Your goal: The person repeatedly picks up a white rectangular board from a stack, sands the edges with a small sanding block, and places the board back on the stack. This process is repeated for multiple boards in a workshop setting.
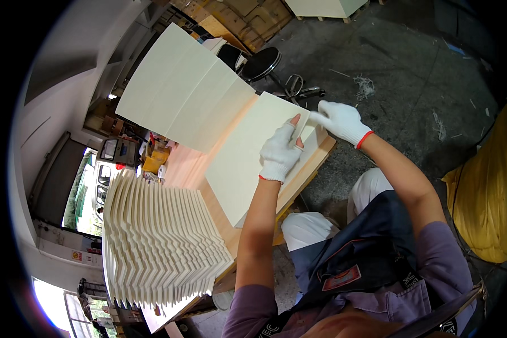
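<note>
A pale cream cardboard sheet (236, 163) lies flat on the wooden table before me, its near edge folded down in a narrow strip. My left hand (280, 153), in a white knitted glove with bare thumb and index tips, rests on this sheet near its right-hand edge, fingers stretched out. At the sheet's far right corner is my right hand (343, 121), also in a white glove with a red cuff. Its fingers are apart and slightly blurred, one pointing at the corner; whether it touches the cardboard is hard to see.
Left of me stands a tall stack of folded cream cardboard pieces (158, 242). Larger flat sheets (186, 90) are piled at the table's far side. Beyond are a black round stool (262, 63) and string scraps (364, 87) on the floor. A yellow sack (484, 191) stands at right.
</note>
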`<control>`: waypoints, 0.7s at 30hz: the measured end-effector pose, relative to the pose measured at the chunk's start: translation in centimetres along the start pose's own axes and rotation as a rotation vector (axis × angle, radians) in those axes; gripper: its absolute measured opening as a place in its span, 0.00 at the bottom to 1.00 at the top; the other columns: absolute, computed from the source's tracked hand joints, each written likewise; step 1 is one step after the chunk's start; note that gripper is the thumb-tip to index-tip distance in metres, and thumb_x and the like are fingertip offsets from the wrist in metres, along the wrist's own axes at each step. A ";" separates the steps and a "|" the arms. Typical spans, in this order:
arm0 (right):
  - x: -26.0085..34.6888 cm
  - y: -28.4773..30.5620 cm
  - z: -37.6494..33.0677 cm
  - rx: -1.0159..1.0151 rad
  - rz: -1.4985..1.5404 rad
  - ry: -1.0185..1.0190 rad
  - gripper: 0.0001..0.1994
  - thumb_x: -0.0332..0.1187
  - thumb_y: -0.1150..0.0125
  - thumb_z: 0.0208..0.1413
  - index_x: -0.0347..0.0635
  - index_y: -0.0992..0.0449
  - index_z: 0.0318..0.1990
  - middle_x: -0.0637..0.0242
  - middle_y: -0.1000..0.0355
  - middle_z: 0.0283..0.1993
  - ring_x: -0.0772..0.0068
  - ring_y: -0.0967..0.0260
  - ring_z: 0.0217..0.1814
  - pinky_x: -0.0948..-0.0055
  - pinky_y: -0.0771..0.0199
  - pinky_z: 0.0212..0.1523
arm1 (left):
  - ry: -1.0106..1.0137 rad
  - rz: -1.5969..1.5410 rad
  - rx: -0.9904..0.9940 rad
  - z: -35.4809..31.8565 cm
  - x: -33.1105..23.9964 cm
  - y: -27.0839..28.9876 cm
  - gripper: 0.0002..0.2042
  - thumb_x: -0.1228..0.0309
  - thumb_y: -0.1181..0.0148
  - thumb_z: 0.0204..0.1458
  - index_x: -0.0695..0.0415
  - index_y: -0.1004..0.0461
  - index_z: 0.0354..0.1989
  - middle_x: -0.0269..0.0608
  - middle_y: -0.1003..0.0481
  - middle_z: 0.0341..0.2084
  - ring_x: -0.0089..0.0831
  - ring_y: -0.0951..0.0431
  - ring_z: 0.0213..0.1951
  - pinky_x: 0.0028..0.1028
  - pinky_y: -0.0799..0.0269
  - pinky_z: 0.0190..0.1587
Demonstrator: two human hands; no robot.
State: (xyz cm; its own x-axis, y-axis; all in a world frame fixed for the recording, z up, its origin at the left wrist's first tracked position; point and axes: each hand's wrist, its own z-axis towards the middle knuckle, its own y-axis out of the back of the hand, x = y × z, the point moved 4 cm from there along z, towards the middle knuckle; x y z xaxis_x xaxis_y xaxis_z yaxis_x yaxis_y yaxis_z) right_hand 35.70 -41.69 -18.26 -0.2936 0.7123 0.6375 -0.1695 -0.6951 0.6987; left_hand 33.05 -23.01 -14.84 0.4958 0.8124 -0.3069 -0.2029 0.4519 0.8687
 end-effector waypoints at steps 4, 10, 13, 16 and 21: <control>0.2 -0.2 -0.2 -0.043 -0.151 0.222 0.25 0.60 0.52 0.57 0.46 0.25 0.36 0.58 0.27 0.30 0.55 0.26 0.36 0.58 0.28 0.36 | 0.069 0.048 0.087 0.8 0.4 0.0 0.20 0.65 0.41 0.50 0.40 0.26 0.55 0.42 0.21 0.44 0.42 0.20 0.45 0.35 0.25 0.48; 3.0 1.3 1.1 -0.025 -0.274 0.409 0.22 0.57 0.49 0.58 0.46 0.24 0.35 0.58 0.28 0.29 0.55 0.27 0.36 0.57 0.29 0.37 | 0.159 0.143 0.094 3.0 1.2 -0.3 0.19 0.61 0.40 0.51 0.42 0.25 0.53 0.42 0.19 0.40 0.42 0.19 0.44 0.35 0.25 0.46; 2.4 0.3 1.9 0.035 -0.046 0.295 0.20 0.54 0.53 0.61 0.48 0.24 0.39 0.56 0.25 0.33 0.53 0.27 0.39 0.56 0.30 0.39 | 0.185 0.088 0.073 3.0 1.4 -0.5 0.18 0.62 0.40 0.52 0.43 0.24 0.53 0.42 0.19 0.41 0.40 0.19 0.44 0.33 0.25 0.46; 1.9 -0.8 1.4 0.000 0.274 0.083 0.20 0.52 0.55 0.63 0.47 0.24 0.40 0.54 0.25 0.38 0.48 0.28 0.43 0.55 0.31 0.42 | 0.180 -0.085 0.115 2.2 2.1 -0.7 0.17 0.65 0.40 0.54 0.47 0.24 0.53 0.41 0.20 0.45 0.36 0.20 0.46 0.31 0.26 0.48; 1.3 -1.9 1.0 -0.096 0.387 -0.021 0.20 0.51 0.57 0.64 0.47 0.25 0.42 0.52 0.25 0.39 0.45 0.29 0.45 0.55 0.32 0.43 | 0.127 -0.350 0.139 1.5 2.8 -1.2 0.16 0.71 0.39 0.54 0.54 0.24 0.52 0.42 0.23 0.50 0.31 0.23 0.50 0.27 0.29 0.52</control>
State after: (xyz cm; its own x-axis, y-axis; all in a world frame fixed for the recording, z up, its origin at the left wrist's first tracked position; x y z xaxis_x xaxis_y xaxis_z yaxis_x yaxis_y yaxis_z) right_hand 36.53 -39.29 -18.45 -0.3337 0.3973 0.8549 -0.1374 -0.9177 0.3729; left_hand 35.97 -21.86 -16.14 0.4042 0.6610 -0.6323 0.0810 0.6627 0.7445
